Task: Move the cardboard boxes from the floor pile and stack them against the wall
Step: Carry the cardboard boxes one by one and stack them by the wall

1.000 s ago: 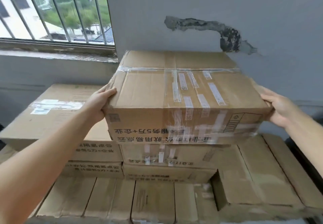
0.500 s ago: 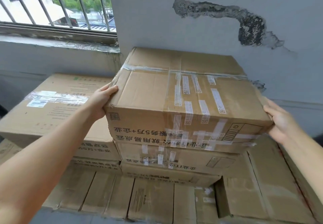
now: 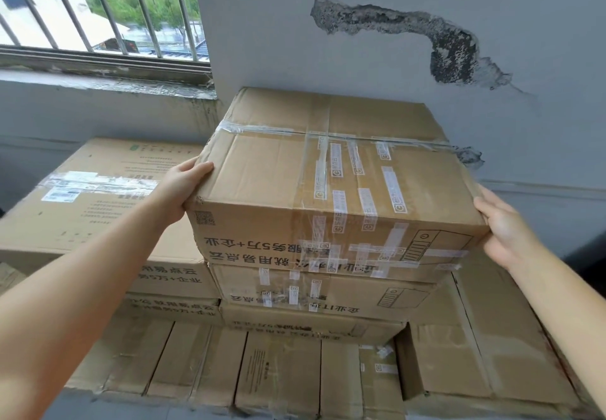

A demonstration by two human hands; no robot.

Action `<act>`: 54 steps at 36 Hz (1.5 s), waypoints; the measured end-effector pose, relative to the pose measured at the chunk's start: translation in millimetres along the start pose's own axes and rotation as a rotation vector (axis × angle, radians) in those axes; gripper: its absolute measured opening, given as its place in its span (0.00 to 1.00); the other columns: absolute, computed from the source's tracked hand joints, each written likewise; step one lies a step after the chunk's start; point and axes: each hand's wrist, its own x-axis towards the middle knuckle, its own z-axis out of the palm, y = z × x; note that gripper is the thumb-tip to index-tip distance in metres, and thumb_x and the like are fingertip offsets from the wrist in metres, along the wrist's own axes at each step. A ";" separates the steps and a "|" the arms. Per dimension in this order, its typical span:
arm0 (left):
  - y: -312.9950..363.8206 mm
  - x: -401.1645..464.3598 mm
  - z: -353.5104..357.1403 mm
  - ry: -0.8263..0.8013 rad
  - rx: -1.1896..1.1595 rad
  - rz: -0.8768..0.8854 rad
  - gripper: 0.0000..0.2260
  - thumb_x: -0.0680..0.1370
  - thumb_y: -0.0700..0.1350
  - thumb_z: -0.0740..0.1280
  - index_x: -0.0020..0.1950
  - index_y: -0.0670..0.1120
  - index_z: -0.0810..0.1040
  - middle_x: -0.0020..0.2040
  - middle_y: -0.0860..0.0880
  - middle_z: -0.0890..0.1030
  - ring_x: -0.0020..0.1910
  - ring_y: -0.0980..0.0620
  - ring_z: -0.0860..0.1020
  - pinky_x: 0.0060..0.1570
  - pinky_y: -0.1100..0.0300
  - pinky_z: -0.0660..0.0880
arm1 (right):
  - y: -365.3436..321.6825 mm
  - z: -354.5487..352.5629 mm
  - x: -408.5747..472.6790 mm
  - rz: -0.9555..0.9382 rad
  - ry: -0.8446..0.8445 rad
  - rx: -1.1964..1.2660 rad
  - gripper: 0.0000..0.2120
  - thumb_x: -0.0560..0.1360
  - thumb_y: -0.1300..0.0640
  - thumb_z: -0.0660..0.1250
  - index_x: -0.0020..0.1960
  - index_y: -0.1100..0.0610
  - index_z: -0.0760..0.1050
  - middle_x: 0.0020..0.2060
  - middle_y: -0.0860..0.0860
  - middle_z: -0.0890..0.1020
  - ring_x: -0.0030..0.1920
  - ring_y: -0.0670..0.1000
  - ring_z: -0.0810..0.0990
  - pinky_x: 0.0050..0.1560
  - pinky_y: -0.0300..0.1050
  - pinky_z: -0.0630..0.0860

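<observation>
- The fingers of the left hand (image 3: 178, 191) are out of sight behind the left side of the taped brown cardboard box (image 3: 331, 186) on top of the stack; only the thumb shows on its upper edge.
- The right hand (image 3: 505, 227) lies against the box's right end, and its contact with the cardboard is hidden behind the corner.
- The flatter brown cardboard box under it (image 3: 323, 296) shows only its front face.
- The large brown labelled carton (image 3: 88, 196) on the left is cut off by the picture's edge; its white label print is too small to read.
- Both forearms run out of the picture.
- The view through the barred window (image 3: 98, 9) is blurred.
</observation>
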 end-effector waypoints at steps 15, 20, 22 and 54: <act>-1.7 -59.4 -8.7 0.127 0.493 0.433 0.22 0.80 0.45 0.65 0.73 0.54 0.66 0.70 0.51 0.71 0.67 0.54 0.70 0.63 0.56 0.67 | 1.6 11.5 -71.5 -0.527 -0.041 -0.776 0.27 0.81 0.53 0.59 0.77 0.49 0.55 0.74 0.40 0.58 0.73 0.37 0.53 0.72 0.41 0.51; -19.7 -123.0 -4.6 -0.077 0.433 0.520 0.20 0.78 0.52 0.65 0.65 0.72 0.67 0.64 0.69 0.73 0.67 0.65 0.69 0.66 0.64 0.66 | 29.2 24.1 -116.5 -0.645 -0.162 -0.860 0.24 0.79 0.45 0.61 0.71 0.37 0.55 0.66 0.25 0.55 0.68 0.23 0.49 0.75 0.47 0.50; -32.3 -146.5 -3.0 -0.094 0.430 0.507 0.20 0.75 0.57 0.64 0.66 0.71 0.67 0.65 0.69 0.72 0.68 0.65 0.68 0.64 0.69 0.67 | 44.4 28.3 -132.5 -0.563 -0.169 -0.786 0.24 0.76 0.43 0.60 0.68 0.33 0.55 0.66 0.25 0.57 0.67 0.24 0.53 0.74 0.43 0.53; -135.8 -213.7 -80.4 -0.930 0.456 0.099 0.19 0.77 0.43 0.63 0.66 0.58 0.71 0.57 0.68 0.78 0.58 0.68 0.75 0.52 0.77 0.71 | 236.1 186.0 -451.8 0.059 0.711 0.022 0.41 0.55 0.22 0.67 0.64 0.38 0.70 0.60 0.31 0.77 0.62 0.38 0.75 0.54 0.26 0.72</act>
